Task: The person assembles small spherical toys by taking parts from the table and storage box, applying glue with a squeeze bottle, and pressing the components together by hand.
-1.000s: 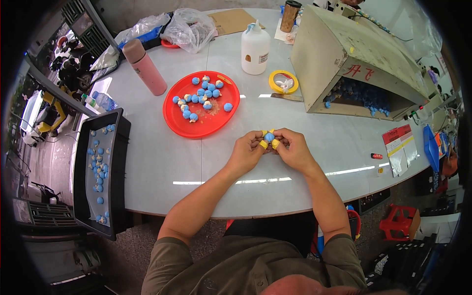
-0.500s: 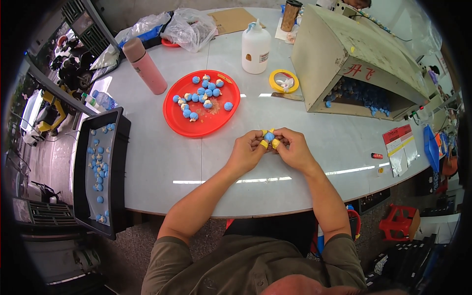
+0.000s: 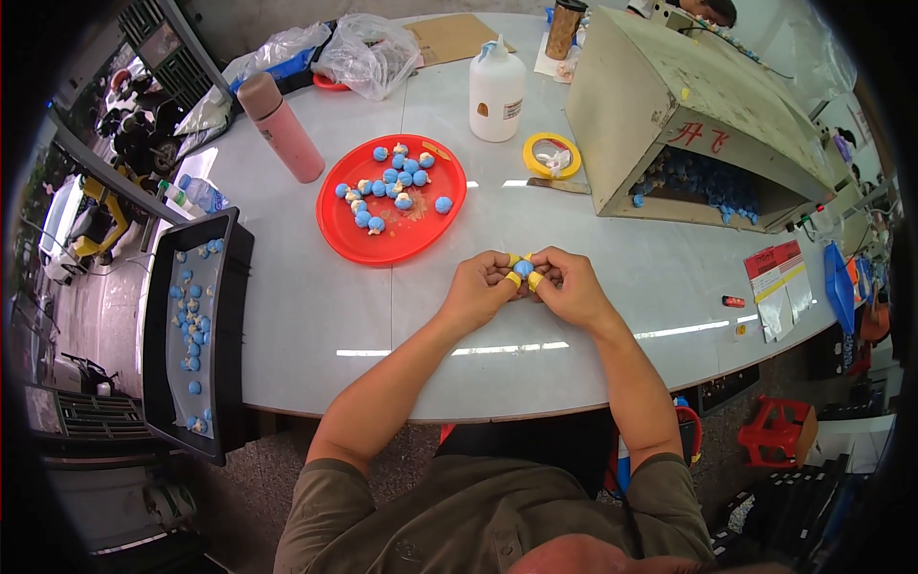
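A small blue ball (image 3: 523, 270) is pinched between the fingertips of both my hands, above the middle of the table. My left hand (image 3: 478, 289) grips it from the left and my right hand (image 3: 571, 289) from the right. Yellow covers wrap the thumb and forefinger tips of both hands. To the far left of my hands, a round red tray (image 3: 349, 244) holds several blue balls, some with cream-coloured pieces on them. The ball's underside is hidden by my fingers.
At left, a black bin (image 3: 234, 335) contains more blue balls. A pink flask (image 3: 287, 139), a white bottle (image 3: 497, 96), a yellow tape roll (image 3: 577, 165) and a knife (image 3: 559, 186) stand or lie beyond my hands. A beige metal box (image 3: 622, 115) with blue pieces inside occupies the right.
Both hands keep their hold on the blue ball in nearly the same place. My fingers and the ball have shifted only very slightly.
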Available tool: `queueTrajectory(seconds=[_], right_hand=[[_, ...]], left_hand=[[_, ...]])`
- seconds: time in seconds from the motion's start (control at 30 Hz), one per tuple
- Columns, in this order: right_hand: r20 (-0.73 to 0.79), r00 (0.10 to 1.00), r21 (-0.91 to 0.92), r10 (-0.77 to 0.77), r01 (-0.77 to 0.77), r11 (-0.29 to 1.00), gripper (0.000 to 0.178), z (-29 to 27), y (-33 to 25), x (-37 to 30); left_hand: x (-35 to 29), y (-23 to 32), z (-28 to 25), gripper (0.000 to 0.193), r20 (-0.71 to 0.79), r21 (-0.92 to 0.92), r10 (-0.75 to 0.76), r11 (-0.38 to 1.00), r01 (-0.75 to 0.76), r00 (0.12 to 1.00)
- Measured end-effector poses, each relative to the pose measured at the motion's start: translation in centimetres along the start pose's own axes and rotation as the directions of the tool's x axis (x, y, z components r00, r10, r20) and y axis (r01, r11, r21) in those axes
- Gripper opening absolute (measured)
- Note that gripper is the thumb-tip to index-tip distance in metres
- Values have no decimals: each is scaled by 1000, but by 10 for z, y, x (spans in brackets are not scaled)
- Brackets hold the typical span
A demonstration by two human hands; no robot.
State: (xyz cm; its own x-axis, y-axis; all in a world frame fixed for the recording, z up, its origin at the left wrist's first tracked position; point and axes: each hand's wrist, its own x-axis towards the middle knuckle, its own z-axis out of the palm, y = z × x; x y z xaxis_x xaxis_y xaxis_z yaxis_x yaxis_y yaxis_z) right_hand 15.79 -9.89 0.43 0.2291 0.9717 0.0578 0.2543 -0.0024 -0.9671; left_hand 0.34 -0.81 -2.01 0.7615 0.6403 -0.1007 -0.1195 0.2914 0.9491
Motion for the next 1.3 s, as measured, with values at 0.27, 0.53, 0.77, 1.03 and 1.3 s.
queueTrajectory(seconds=[0.27,0.53,0.77,1.03,1.3], right_hand=[[11,1000,10,29,-29,1000,15,-1,2,0],[23,998,36,59,-60,998,16,-3,-2,1],[29,993,69,111,-113,991,16,-3,-6,0],[30,994,66,106,-108,992,15,-1,2,-1],[1,1000,34,28,-28,999,15,3,3,-2]], left_hand=[[2,-6,0,26,-12,54,23,998,-22,1000],[1,-4,0,27,-4,48,27,998,-26,1000],[2,-4,-3,24,17,31,0,1000,-1,1000],[2,-4,-5,20,44,80,12,997,-16,999],[3,-6,-4,20,23,85,36,996,-37,999]])
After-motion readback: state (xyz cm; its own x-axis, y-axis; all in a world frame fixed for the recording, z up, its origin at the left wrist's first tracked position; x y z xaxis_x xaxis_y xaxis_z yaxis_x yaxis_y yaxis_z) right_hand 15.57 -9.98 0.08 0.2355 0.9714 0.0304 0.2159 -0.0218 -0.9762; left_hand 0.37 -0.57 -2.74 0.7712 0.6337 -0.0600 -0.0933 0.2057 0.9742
